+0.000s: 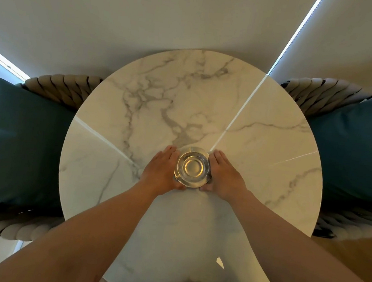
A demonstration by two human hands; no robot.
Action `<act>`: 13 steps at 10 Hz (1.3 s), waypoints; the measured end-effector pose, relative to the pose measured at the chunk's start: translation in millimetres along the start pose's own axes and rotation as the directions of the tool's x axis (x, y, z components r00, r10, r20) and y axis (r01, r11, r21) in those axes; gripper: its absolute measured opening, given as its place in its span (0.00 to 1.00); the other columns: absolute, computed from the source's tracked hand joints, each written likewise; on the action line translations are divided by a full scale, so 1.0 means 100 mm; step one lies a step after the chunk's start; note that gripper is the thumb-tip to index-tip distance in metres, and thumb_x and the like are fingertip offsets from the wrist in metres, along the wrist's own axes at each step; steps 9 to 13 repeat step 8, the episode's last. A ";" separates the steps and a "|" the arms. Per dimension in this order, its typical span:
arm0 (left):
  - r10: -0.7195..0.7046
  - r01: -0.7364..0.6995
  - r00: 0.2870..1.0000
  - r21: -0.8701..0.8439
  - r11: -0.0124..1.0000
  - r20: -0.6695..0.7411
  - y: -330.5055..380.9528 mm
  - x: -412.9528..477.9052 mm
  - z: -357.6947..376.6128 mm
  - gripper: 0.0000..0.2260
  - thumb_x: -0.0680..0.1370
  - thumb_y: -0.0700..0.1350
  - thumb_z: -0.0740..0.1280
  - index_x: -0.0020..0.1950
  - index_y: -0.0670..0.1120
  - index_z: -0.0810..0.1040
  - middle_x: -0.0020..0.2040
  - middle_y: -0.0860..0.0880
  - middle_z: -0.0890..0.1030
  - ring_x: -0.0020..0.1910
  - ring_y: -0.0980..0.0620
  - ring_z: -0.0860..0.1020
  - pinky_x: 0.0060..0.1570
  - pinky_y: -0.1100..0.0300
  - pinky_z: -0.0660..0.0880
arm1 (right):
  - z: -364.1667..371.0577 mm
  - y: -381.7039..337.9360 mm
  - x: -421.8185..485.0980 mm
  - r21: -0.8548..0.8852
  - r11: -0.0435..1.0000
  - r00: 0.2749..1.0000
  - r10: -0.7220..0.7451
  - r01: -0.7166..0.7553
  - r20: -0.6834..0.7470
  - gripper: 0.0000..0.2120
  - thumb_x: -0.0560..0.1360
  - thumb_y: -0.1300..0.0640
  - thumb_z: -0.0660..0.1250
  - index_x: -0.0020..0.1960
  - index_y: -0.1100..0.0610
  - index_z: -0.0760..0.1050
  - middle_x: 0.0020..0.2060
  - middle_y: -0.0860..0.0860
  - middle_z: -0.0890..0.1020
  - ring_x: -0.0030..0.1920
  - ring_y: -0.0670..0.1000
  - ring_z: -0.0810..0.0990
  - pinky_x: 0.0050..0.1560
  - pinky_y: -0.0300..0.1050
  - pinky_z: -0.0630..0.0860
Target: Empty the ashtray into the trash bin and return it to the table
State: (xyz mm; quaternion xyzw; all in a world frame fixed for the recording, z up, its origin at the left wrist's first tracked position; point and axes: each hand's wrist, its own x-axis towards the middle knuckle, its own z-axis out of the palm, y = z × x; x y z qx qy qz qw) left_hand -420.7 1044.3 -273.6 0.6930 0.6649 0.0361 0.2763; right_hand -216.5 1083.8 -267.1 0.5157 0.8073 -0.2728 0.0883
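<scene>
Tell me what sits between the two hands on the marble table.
In the head view, a round glass ashtray sits between the left hand and the right hand, which flank it on the table.

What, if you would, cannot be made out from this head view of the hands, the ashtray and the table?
- Trash bin: nowhere in the head view.
- Ashtray contents: a few dark specks at most, too small against glare to tell.
- Whether the ashtray rests on the table or is lifted: its underside is hidden by itself.
- Left hand and right hand: thumbs and palms hidden, so firmness of grip is unclear.
- Chairs: cut off by the side edges.
</scene>
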 end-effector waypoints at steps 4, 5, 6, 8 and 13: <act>-0.008 0.008 1.000 -0.008 1.000 -0.020 -0.02 -0.01 0.02 0.47 0.60 0.58 0.81 0.72 0.43 0.65 0.70 0.49 0.69 0.74 0.48 0.63 0.71 0.54 0.62 | 0.02 0.01 0.03 -0.023 1.000 1.000 0.019 -0.019 0.016 0.56 0.65 0.42 0.79 0.79 0.62 0.51 0.80 0.56 0.52 0.81 0.53 0.46 0.76 0.46 0.56; -0.029 0.029 1.000 -0.021 0.999 -0.011 -0.01 -0.03 0.00 0.49 0.60 0.58 0.81 0.75 0.44 0.62 0.73 0.49 0.67 0.76 0.48 0.60 0.73 0.54 0.59 | 0.01 0.03 0.00 -0.020 0.999 0.999 0.033 -0.033 0.011 0.54 0.64 0.43 0.79 0.79 0.61 0.53 0.80 0.55 0.54 0.81 0.52 0.48 0.75 0.46 0.59; -0.046 0.046 0.999 -0.039 0.998 0.001 -0.03 -0.06 0.03 0.52 0.61 0.58 0.81 0.77 0.46 0.58 0.78 0.49 0.62 0.79 0.49 0.54 0.75 0.56 0.53 | 0.01 0.07 -0.04 -0.011 1.000 1.000 0.028 -0.028 -0.007 0.50 0.66 0.45 0.78 0.77 0.61 0.56 0.79 0.55 0.57 0.80 0.52 0.50 0.75 0.47 0.60; -0.108 0.108 0.994 -0.034 0.994 -0.005 -0.04 -0.21 -0.01 0.52 0.64 0.60 0.79 0.79 0.45 0.55 0.80 0.48 0.57 0.79 0.49 0.54 0.75 0.57 0.54 | -0.02 0.10 -0.17 0.014 1.000 0.998 0.027 -0.026 -0.060 0.39 0.69 0.47 0.76 0.73 0.58 0.64 0.70 0.53 0.69 0.75 0.54 0.63 0.70 0.48 0.67; -0.108 0.108 0.994 -0.034 0.994 -0.005 -0.04 -0.21 -0.01 0.52 0.64 0.60 0.79 0.79 0.45 0.55 0.80 0.48 0.57 0.79 0.49 0.54 0.75 0.57 0.54 | -0.02 0.10 -0.17 0.014 1.000 0.998 0.027 -0.026 -0.060 0.39 0.69 0.47 0.76 0.73 0.58 0.64 0.70 0.53 0.69 0.75 0.54 0.63 0.70 0.48 0.67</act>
